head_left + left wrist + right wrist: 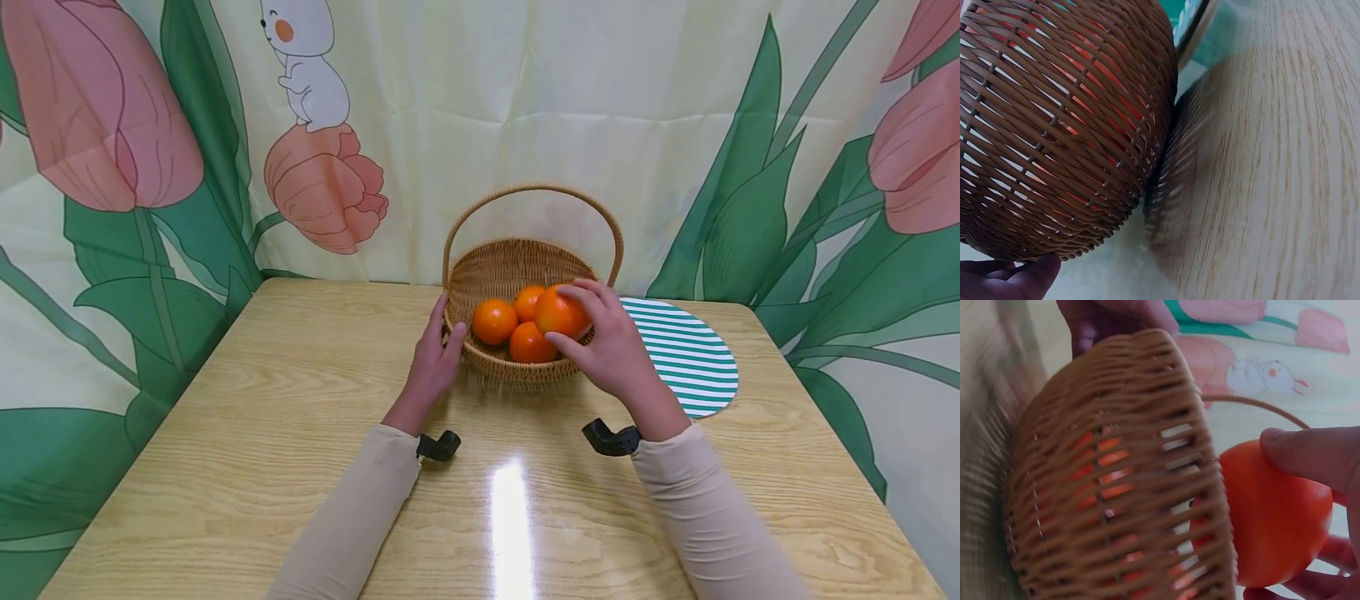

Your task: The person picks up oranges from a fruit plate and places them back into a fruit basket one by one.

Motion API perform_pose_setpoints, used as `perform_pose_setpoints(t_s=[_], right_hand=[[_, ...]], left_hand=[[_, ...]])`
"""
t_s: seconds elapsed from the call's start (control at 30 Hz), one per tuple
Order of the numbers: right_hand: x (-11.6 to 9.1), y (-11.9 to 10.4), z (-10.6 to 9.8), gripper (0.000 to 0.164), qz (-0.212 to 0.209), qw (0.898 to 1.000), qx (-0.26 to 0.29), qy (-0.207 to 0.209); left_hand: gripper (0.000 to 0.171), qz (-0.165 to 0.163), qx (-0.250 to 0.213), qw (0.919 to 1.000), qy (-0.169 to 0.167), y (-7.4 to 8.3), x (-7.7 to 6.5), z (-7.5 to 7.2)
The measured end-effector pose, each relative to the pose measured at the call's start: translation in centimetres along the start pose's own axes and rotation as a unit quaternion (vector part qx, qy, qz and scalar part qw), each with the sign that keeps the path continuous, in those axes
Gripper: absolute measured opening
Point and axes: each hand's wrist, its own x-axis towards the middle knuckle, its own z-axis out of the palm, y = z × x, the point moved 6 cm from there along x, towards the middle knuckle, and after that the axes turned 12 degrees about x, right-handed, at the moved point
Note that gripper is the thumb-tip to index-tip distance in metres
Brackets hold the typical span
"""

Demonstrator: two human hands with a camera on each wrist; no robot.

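In the head view, a brown wicker basket [517,372] with a tall arched handle holds several oranges [494,322]. My left hand [435,354] rests against the basket's left side, its fingers fairly straight along the outside by the rim. The left wrist view catches only that hand's fingertips [1035,278] at the woven wall. Over the right part of the basket, my right hand [611,342] grips a larger orange [558,312] between thumb and fingers. In the right wrist view, this orange [1275,515] overlaps the basket rim [1222,506].
A round green-and-white striped mat [690,358] lies right of the basket, partly behind my right hand. The wooden table [262,433] ends at a curtain [480,100] printed with tulips and a white animal. Black wrist cameras [611,437] sit on both wrists.
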Motion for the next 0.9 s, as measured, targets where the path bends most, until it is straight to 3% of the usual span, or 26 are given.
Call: perform_pose_setpoints(t_s=[0.27,0.53,0.9], right_hand=[[0.4,-0.4,2.5,0.054,0.018,0.999,0.015,-0.048],[0.8,-0.4,4.6,0.056,0.037,0.995,-0.011,-0.097],[0.9,-0.7,5.6,0.058,0.035,0.990,-0.036,-0.134]], left_hand=[[0.062,-0.001,0.001,1.0000,0.000,0.0,-0.1,0.0],[0.062,-0.002,0.001,1.0000,-0.005,-0.1,0.0,0.0],[0.063,-0.008,0.004,0.9999,-0.013,-0.2,0.0,0.0]])
